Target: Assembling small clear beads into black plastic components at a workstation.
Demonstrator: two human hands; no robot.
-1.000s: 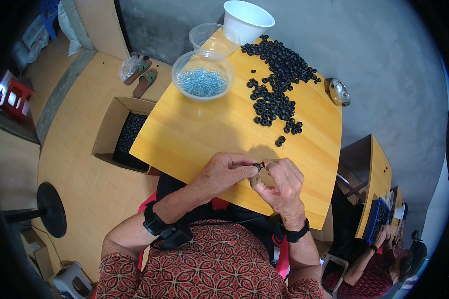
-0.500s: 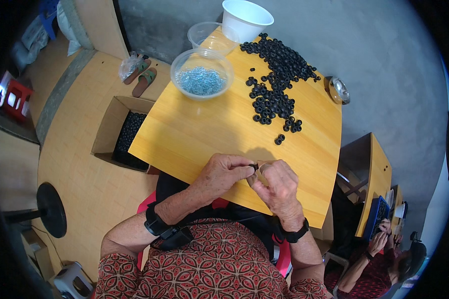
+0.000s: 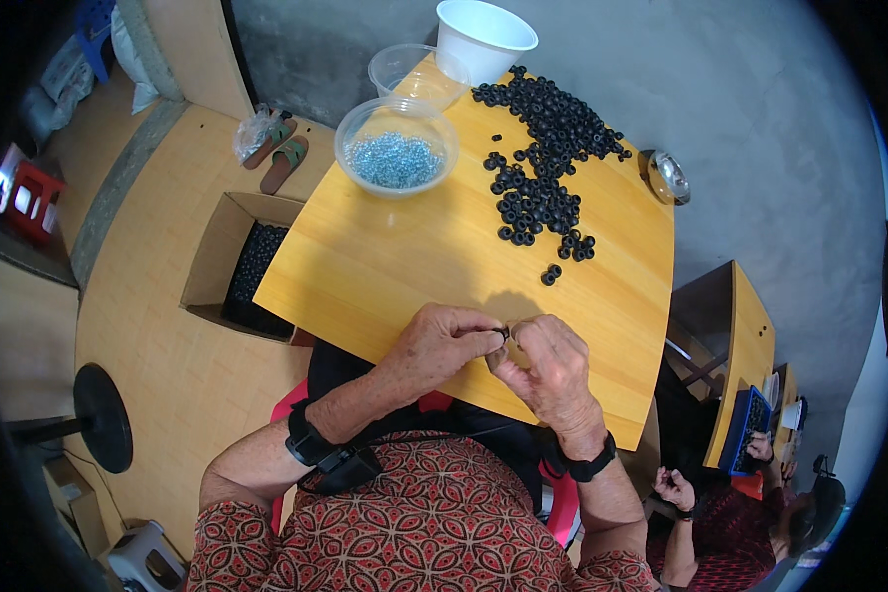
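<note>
Above the near edge of the wooden table (image 3: 385, 266), my left hand (image 3: 429, 347) pinches a small black ring-shaped part (image 3: 503, 333) between thumb and fingertips. My right hand (image 3: 553, 370) is closed close against that part, its fingers curled; whatever it holds is too small or hidden to make out. Farther off lies a loose pile of similar black ring-shaped parts (image 3: 553, 133), with a pair of them (image 3: 551, 275) nearest my hands. At the far left of the table, a clear plastic bowl (image 3: 345, 163) holds many small, shiny, pale-blue pieces.
Behind that bowl are another clear bowl (image 3: 380, 69) and a white bowl (image 3: 488, 30). A metal bowl (image 3: 669, 178) is by the right edge. On the floor at left, a cardboard box (image 3: 205, 252) contains black parts. A co-worker's hand (image 3: 674, 488) is at lower right.
My hands stay nearly in place, still together at the black part. At lower right, the co-worker's hands have moved apart, one drawing back from the blue tray.
</note>
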